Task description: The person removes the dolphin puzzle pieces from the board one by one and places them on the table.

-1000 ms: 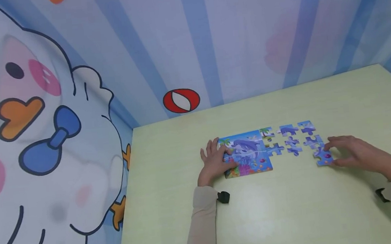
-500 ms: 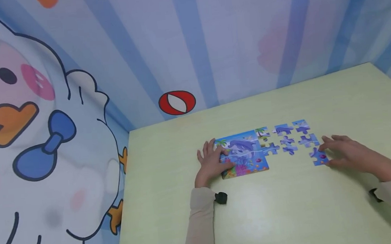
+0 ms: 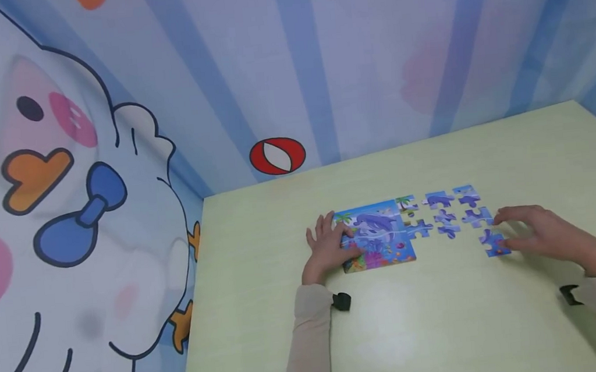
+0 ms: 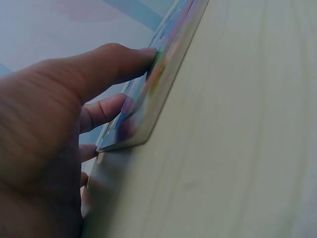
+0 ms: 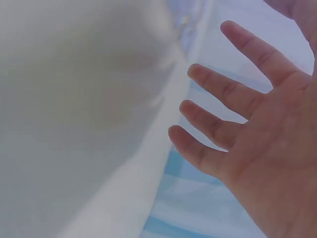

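Note:
My left hand [image 3: 329,250] lies with fingers spread on the left part of a dolphin picture board [image 3: 380,235]. Thumb and index finger rest on its printed face, and the left wrist view shows the thumb [image 4: 129,64] on the picture near the board's thick edge. On the right, my right hand [image 3: 549,233] touches the lower corner jigsaw piece [image 3: 496,244] with its thumb. The index fingertip is beside the jigsaw piece above it [image 3: 476,217]. In the right wrist view the fingers [image 5: 233,96] are extended and apart, and no held piece shows.
Several more jigsaw pieces [image 3: 438,199] lie in loose rows right of the board, some touching its right edge. All lie on a pale table [image 3: 419,328]. A cartoon-printed curtain [image 3: 373,69] stands behind, and another printed panel [image 3: 142,280] is on the left.
The lower corner piece has moved slightly toward me, away from the piece above it. My right index finger has shifted from it to the upper piece. The left hand stays on the board.

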A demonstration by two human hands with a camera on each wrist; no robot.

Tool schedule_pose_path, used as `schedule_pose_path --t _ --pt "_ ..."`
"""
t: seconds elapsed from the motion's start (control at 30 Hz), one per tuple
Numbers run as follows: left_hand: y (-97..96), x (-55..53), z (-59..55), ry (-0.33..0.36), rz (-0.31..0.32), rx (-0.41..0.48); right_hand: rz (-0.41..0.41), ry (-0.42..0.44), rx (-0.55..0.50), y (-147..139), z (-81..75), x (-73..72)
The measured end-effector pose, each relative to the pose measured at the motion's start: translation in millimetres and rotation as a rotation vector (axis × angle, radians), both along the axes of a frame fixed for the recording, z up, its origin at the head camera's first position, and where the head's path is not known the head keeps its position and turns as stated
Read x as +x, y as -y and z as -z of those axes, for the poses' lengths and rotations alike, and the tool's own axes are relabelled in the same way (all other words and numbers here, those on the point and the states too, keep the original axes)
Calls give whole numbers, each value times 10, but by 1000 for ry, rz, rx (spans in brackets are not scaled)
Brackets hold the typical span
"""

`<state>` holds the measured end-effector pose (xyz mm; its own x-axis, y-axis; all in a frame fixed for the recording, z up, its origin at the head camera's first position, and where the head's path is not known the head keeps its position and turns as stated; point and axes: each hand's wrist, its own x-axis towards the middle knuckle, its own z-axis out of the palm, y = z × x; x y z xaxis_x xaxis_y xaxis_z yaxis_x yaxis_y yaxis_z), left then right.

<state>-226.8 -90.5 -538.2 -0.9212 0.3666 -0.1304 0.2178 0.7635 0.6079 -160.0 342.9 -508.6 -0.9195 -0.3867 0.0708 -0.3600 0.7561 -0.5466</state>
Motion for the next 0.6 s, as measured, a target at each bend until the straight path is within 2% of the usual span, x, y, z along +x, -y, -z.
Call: schedule_pose_path --t 0.13,0.23,0.5,0.6 --pt "-13 4 1 -2 6 -13 0 -65 -20 58 -88 -30" --pt "-16 3 -2 -4 7 -16 5 -74 -54 127 -160 -57" --pt "-9 -7 12 -10 2 -6 103 -100 -132 331 -295 -84" --pt "-3 -2 19 -10 2 -5 117 -122 -174 396 -319 -86"
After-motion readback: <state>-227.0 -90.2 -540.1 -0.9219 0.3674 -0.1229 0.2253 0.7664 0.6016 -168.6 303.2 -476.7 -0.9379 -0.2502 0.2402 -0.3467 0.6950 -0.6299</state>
